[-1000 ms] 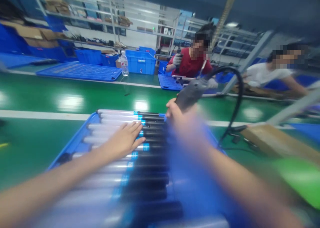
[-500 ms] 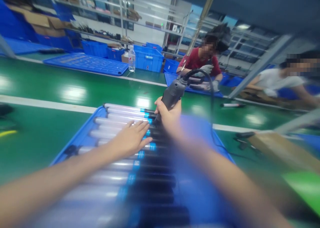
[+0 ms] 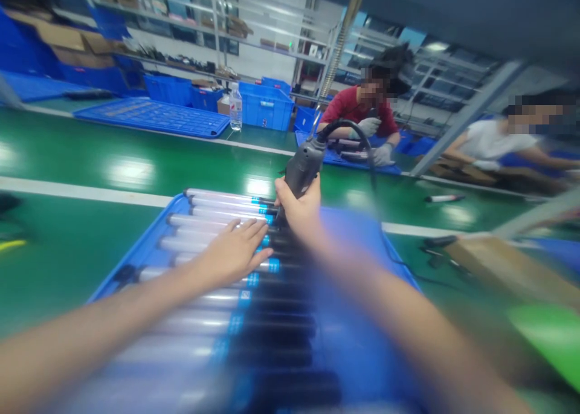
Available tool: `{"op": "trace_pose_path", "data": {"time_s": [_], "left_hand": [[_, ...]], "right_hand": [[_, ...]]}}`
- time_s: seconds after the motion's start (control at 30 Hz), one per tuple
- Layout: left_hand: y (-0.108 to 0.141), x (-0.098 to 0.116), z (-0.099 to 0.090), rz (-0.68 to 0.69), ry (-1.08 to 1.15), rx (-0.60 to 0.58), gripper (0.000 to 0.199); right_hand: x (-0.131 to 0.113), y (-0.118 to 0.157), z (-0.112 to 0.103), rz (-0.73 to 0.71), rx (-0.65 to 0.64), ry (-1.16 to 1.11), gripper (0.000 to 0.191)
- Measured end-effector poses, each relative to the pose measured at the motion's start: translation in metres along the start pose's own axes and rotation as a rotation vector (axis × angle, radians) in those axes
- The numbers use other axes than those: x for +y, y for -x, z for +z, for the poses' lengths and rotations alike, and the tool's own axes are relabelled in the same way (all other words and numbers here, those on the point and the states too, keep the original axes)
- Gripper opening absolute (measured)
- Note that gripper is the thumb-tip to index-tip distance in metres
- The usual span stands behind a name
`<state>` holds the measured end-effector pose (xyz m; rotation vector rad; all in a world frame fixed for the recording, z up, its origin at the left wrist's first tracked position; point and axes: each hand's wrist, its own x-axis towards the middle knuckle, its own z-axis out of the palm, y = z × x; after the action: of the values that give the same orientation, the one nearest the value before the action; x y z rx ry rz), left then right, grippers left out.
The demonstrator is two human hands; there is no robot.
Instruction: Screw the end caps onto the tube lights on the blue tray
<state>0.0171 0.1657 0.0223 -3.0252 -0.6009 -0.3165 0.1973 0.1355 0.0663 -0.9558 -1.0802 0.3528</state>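
My right hand [image 3: 299, 197] is wrapped round a dark grey electric screwdriver [image 3: 304, 163], which hangs from a coiled cord and has a black cable curving off its top. Its lower end points down at the black end of one of several clear tubes [image 3: 199, 323] with blue bands; the exact tip is hidden. Flat on the tubes, near their blue bands, rests my left hand [image 3: 238, 251] with fingers stretched out. The tubes lie side by side on a blue plastic tray [image 3: 362, 341].
A green conveyor belt [image 3: 190, 151] runs across beyond the tray. Farther off are a water bottle [image 3: 235, 109], a blue lid [image 3: 149, 116] and blue crates [image 3: 265, 106]. Two people work opposite, one with gloved hands [image 3: 383, 154]. At right lies a cardboard box [image 3: 498, 269].
The whole view has shifted slightly. My right hand and the screwdriver stay at nearly the same tube, with my left hand still flat. A tube on the belt at right has slid rightward.
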Motion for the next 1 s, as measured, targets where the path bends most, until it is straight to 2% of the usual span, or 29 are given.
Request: {"op": "trace_pose_path", "data": {"time_s": [0.2, 0.27, 0.37, 0.5, 0.6, 0.67, 0.73, 0.9, 1.0], "left_hand": [[-0.007, 0.0, -0.012, -0.048, 0.096, -0.004, 0.059], [-0.016, 0.002, -0.019, -0.072, 0.201, 0.02, 0.049], [-0.036, 0.007, -0.025, -0.093, 0.377, 0.078, 0.024], [-0.062, 0.022, -0.019, -0.051, 0.5, 0.061, 0.027], [-0.075, 0.032, -0.015, 0.017, 0.513, 0.048, 0.023], [-0.079, 0.03, -0.014, 0.098, 0.501, 0.047, 0.03], [-0.078, 0.018, -0.013, 0.134, 0.434, 0.042, 0.04], [-0.054, -0.024, -0.001, 0.014, 0.168, -0.112, 0.067], [-0.038, -0.029, 0.005, 0.023, 0.1, -0.147, 0.076]], "right_hand": [[-0.016, -0.004, -0.001, -0.009, 0.027, -0.057, 0.033], [-0.029, -0.004, -0.002, -0.061, 0.035, -0.098, 0.03], [-0.05, -0.001, -0.006, -0.081, 0.002, -0.104, 0.025], [-0.067, 0.001, -0.023, -0.025, -0.015, -0.002, 0.023], [-0.067, -0.004, -0.042, -0.05, 0.034, 0.137, 0.018], [-0.063, -0.009, -0.053, -0.103, 0.113, 0.171, 0.02], [-0.058, -0.012, -0.06, -0.115, 0.176, 0.174, 0.023], [-0.043, -0.013, -0.062, -0.004, 0.112, 0.145, 0.025], [-0.026, -0.016, -0.052, -0.06, 0.109, 0.026, 0.028]]}}
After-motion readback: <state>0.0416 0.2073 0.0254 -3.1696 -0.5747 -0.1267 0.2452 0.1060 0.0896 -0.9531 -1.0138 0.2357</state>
